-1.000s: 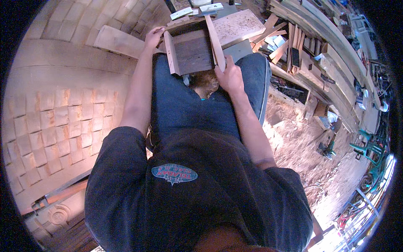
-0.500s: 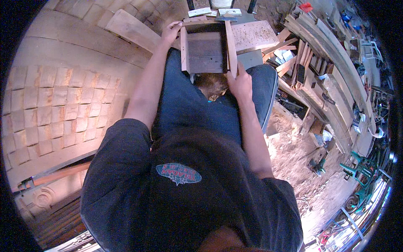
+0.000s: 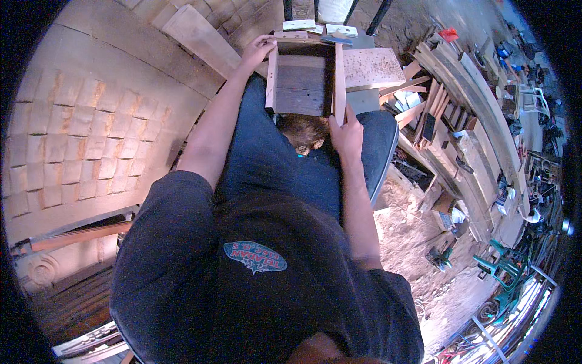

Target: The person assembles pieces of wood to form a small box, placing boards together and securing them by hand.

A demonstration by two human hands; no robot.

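Observation:
A shallow wooden drawer-like box [image 3: 340, 79], with pale side boards and a dark bottom panel, sits over my knees. My left hand [image 3: 259, 50] is closed on its far left corner, thumb and fingers at the top edge. Along the near end of the right side board, my right hand [image 3: 347, 134] grips the wood. No board shows across the box's near side. Just below it, between my thighs, a rough brown wooden surface [image 3: 303, 132] is partly in view.
A speckled pale board [image 3: 373, 67] lies right of the box. Small wood pieces [image 3: 298, 25] rest beyond it. Long planks and offcuts [image 3: 479, 151] are stacked to the right. A large carved panel [image 3: 79, 145] stands at left. A green tool [image 3: 506, 267] lies on the floor at lower right.
The view has shifted a little, so the box and my hands appear slightly lower and further right. Both hands keep the same hold on the box.

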